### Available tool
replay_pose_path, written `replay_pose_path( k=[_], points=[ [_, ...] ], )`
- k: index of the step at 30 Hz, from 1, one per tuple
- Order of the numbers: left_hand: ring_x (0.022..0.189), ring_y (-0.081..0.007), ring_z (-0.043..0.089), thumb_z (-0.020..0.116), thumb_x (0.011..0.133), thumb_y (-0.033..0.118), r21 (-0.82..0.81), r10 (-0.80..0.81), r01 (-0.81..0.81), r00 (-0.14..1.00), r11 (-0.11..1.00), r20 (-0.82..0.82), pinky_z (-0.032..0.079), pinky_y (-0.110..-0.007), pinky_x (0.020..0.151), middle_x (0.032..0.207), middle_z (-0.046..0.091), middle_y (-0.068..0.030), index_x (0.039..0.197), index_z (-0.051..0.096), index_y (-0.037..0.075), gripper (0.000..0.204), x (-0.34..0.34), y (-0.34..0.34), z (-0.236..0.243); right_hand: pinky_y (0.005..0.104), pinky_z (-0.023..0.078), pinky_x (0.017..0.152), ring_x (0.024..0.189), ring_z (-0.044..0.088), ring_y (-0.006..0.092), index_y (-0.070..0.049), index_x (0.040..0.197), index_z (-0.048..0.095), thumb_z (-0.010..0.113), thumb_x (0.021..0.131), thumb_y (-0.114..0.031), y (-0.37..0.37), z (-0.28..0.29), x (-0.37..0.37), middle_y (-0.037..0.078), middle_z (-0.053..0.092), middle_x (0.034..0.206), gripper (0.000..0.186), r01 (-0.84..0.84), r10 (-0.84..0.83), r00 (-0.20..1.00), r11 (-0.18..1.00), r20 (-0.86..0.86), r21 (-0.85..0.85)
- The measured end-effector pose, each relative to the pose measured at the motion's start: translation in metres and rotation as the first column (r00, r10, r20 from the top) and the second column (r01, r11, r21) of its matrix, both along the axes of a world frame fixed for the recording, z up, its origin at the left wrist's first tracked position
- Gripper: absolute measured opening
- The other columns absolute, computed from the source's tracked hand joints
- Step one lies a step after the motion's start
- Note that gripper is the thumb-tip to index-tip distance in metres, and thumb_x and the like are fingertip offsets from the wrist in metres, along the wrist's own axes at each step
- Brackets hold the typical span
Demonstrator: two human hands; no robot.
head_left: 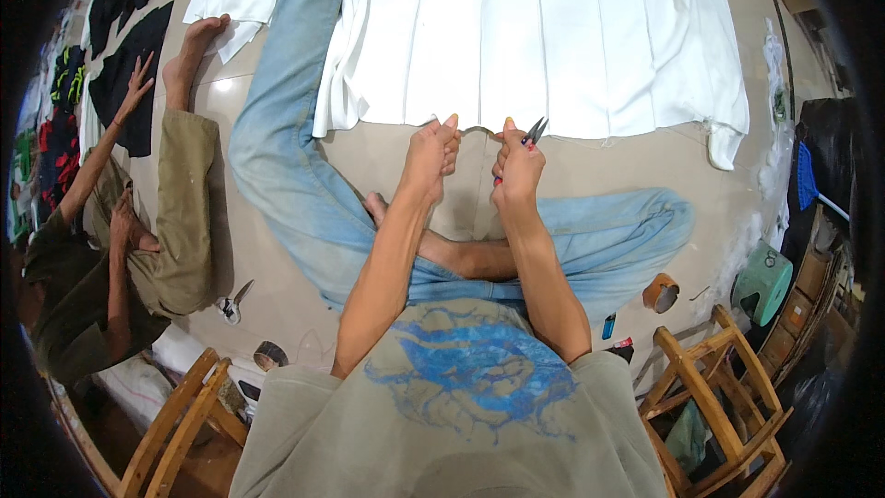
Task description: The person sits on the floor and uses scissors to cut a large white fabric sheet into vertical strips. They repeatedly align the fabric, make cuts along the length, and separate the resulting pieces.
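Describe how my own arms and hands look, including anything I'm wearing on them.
Your left hand and right hand are bare, with no gloves, rings or watch visible. Both forearms are uncovered and slender. The loose short sleeves belong to a greyish-khaki fabric shirt with a large blue print.

At your twelve o'clock lies white cloth (507,37), matt and smooth between its ridged seams. Toward one o'clock, your snips (536,132) show smooth metal blades. Beneath you, the floor tiles (618,166) look hard, smooth and glossy. You wear matt, faded denim jeans (286,120) and a matt cloth shirt (304,424). Smooth, lightly shiny wood forms the frames at your four (693,378) and eight o'clock (180,415).
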State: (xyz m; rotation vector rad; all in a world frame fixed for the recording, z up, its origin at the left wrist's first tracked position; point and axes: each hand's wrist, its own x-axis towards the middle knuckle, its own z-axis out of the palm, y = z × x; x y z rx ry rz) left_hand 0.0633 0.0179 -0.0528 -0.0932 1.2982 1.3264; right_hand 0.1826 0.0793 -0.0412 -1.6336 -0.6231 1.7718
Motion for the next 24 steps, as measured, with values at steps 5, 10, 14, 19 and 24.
replay_pose_path(
  k=[5, 10, 14, 19, 24],
  points=[
    [0.047, -0.0037, 0.033, 0.065, 0.103, 0.041, -0.031, -0.174, 0.172, 0.982, 0.985, -0.075, 0.025, -0.022, 0.044, 0.060, 0.043, 0.0067, 0.085, 0.060, 0.008, 0.038, -0.003, 0.000, 0.015, 0.0236, 0.021, 0.040, 0.044, 0.028, 0.0015, 0.000, 0.091, 0.069, 0.073, 0.098, -0.038, 0.013, 0.011, 0.021, -0.011, 0.035, 0.056, 0.038, -0.228, 0.227, 0.974, 0.973, -0.015, -0.041],
    [0.048, -0.0108, 0.040, 0.061, 0.102, 0.049, -0.325, -0.532, 0.441, 0.797, 0.837, -0.286, 0.031, -0.030, 0.048, 0.056, 0.049, -0.0002, 0.072, 0.065, 0.003, 0.054, 0.010, -0.011, 0.027, 0.0257, 0.029, 0.044, 0.046, 0.037, 0.0057, 0.001, 0.093, 0.071, 0.075, 0.095, -0.045, -0.003, 0.036, 0.062, -0.007, 0.044, 0.057, 0.046, -0.511, 0.516, 0.857, 0.849, 0.005, -0.134],
    [0.063, -0.0190, 0.054, 0.058, 0.103, 0.041, -0.298, -0.508, 0.412, 0.669, 0.861, -0.543, 0.044, -0.036, 0.062, 0.067, 0.059, -0.0070, 0.082, 0.068, 0.000, 0.047, 0.024, -0.027, 0.042, 0.0331, 0.042, 0.055, 0.057, 0.053, 0.0164, 0.000, 0.094, 0.071, 0.074, 0.094, -0.034, 0.013, 0.042, 0.108, 0.005, 0.059, 0.064, 0.034, -0.614, 0.326, 0.694, 0.733, 0.641, 0.292],
    [0.125, -0.0346, 0.050, 0.056, 0.104, 0.040, -0.061, -0.102, 0.282, 0.133, 0.958, -0.986, 0.037, -0.051, 0.107, 0.136, 0.056, -0.0195, 0.131, 0.061, 0.005, 0.045, 0.036, 0.011, 0.040, 0.0407, 0.050, 0.069, 0.072, 0.064, 0.0295, -0.001, 0.096, 0.072, 0.070, 0.093, -0.023, 0.093, 0.045, 0.129, 0.016, 0.069, 0.078, 0.022, -0.725, 0.161, 0.608, 0.512, 0.778, 0.460],
    [0.155, -0.0393, 0.022, 0.053, 0.103, 0.052, -0.433, -0.290, 0.240, -0.464, 0.869, -0.837, 0.013, -0.068, 0.121, 0.167, 0.029, -0.0184, 0.158, 0.041, 0.013, 0.068, -0.019, 0.074, -0.012, 0.0441, 0.051, 0.072, 0.077, 0.067, 0.0364, -0.002, 0.098, 0.072, 0.068, 0.093, -0.034, 0.129, 0.025, 0.133, 0.019, 0.070, 0.080, 0.033, -0.883, 0.412, 0.398, 0.415, 0.819, 0.220]
  ],
)
